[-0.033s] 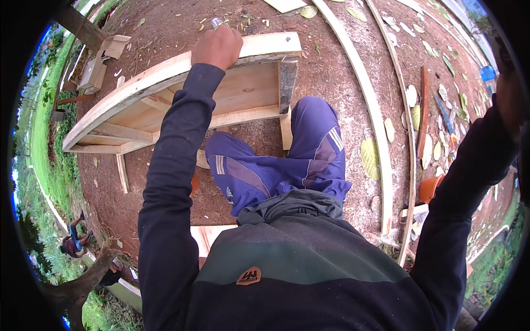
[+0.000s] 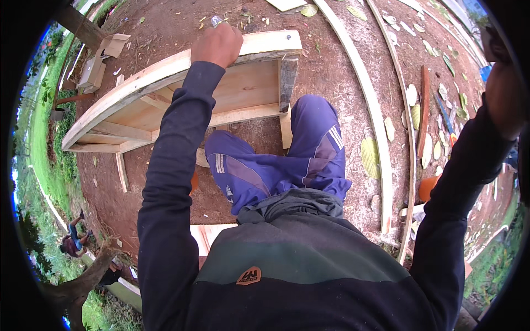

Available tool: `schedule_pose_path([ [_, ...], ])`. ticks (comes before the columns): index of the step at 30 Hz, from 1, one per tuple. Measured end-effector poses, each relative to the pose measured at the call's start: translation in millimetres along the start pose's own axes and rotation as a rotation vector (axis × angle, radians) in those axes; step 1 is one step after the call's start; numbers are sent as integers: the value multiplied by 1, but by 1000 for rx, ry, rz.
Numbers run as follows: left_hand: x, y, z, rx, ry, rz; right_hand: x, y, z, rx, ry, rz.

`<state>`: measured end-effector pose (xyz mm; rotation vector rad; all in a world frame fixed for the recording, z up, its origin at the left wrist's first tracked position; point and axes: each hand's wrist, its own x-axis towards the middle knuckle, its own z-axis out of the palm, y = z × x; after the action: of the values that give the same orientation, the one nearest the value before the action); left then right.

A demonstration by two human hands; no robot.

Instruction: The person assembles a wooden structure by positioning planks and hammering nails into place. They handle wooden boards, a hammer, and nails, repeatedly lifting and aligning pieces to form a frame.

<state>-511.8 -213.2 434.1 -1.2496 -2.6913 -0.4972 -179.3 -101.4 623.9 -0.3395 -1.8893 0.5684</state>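
A wooden frame (image 2: 262,47) with a plywood panel (image 2: 251,87) stands tilted in front of my knees. My left hand (image 2: 218,44) is closed over its upper rail; the fingertips are hidden behind the wood. A small dark spot marks the rail's right end. Just beyond my left hand, a clear shiny object (image 2: 216,21) shows in part. My right hand (image 2: 505,83) is raised at the far right rim, its fingers curled in shadow. Whatever it holds is too dark and cut off to make out.
Long wooden strips (image 2: 361,102) lie on the dirt to my right, beside a reddish board (image 2: 423,110), a blue and orange tool (image 2: 446,122) and an orange object (image 2: 428,188). A cardboard box (image 2: 93,74) sits far left. Another person (image 2: 72,243) is in the left background.
My right hand and forearm have shifted slightly at the right rim. My left hand stays on the frame's rail.
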Motion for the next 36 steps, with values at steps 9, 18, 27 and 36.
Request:
schedule_pose_path([
  [9,0,3,-6,-20,41,-29,-68,38,23,-280,-374,118],
  [18,1,-20,-2,-53,63,11,-109,57,44,-27,-120,353],
  [27,-2,-10,-14,-200,89,14,-334,281,20,-597,-418,744],
  [36,-62,-23,-31,-411,642,96,-311,243,56,-346,-320,800],
])
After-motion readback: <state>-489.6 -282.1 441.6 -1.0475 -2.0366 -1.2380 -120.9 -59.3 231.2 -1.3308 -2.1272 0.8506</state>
